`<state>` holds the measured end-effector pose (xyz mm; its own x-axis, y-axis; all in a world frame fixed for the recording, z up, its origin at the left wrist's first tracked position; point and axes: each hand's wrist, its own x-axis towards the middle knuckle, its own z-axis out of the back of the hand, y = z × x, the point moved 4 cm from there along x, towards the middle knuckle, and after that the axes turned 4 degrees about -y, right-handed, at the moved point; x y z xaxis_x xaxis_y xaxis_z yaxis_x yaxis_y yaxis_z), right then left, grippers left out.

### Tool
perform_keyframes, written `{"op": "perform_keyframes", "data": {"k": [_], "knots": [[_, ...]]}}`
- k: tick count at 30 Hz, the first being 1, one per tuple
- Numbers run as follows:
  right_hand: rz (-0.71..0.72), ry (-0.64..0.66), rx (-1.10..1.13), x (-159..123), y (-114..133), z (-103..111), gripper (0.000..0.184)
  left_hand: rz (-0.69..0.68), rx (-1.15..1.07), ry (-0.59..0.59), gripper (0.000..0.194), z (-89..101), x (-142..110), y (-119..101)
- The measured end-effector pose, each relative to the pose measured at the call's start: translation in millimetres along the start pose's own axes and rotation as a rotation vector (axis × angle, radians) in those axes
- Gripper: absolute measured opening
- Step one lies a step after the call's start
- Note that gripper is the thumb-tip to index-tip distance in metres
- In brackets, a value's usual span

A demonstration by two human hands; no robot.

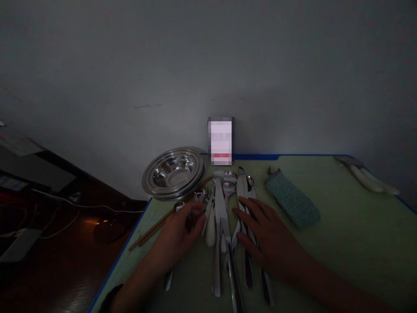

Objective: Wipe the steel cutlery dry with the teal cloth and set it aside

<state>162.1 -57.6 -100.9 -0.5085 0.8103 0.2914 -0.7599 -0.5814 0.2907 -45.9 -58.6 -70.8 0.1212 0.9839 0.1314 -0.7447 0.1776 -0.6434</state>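
Cutlery pile (217, 256): I see it mid-table, between the hands, long axes mostly running from the near side toward the wall (276, 69).
Long knife (223, 213): central in the pile, blade toward the wall, dark handle toward the wearer.
Chopsticks (151, 231): two, aslant, passing by the left hand (185, 228).
Count: I make out at least three dark handles (248, 271), several spoons (229, 188), one phone (221, 134), one knitted pouch (295, 200); the stacked bowls (174, 171) I cannot count.
Left grip: fingers curled beside a fork (209, 204); I cannot tell whether they grasp it.
Right grip: right hand (263, 230) unclenched, fingers spread over the right-hand knives.
Edges: blue trim (257, 157); bowls at the far left corner.
Room: my widest stretch of green tabletop (345, 230) lies right of the pouch, below two pale handles (368, 179).
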Motion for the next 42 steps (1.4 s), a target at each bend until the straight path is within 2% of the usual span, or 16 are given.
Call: {"op": "perform_keyframes", "data": {"k": [7, 16, 25, 33, 38, 42], "knots": [[0.008, -0.003, 0.001, 1, -1, -1, 0.045, -0.128, 0.058, 0.012, 0.023, -0.6, 0, -2], [0.008, -0.002, 0.002, 1, 0, -2, 0.045, -0.125, 0.095, 0.034, 0.022, -4.9, 3, 2], [0.008, -0.003, 0.008, 1, 1, 1, 0.044, -0.198, 0.17, 0.044, 0.041, -10.1, 1, -2], [0.012, 0.0, 0.008, 1, 1, 0, 0.044, -0.275, 0.218, 0.097, 0.055, -16.3, -2, -18], [0.015, -0.001, 0.007, 1, 2, 1, 0.045, -0.293, 0.267, 0.164, 0.041, -15.8, -5, -22], [0.01, 0.007, 0.008, 2, 2, 2, 0.044, -0.278, 0.224, 0.136, 0.026, -13.5, -5, -23]]}}
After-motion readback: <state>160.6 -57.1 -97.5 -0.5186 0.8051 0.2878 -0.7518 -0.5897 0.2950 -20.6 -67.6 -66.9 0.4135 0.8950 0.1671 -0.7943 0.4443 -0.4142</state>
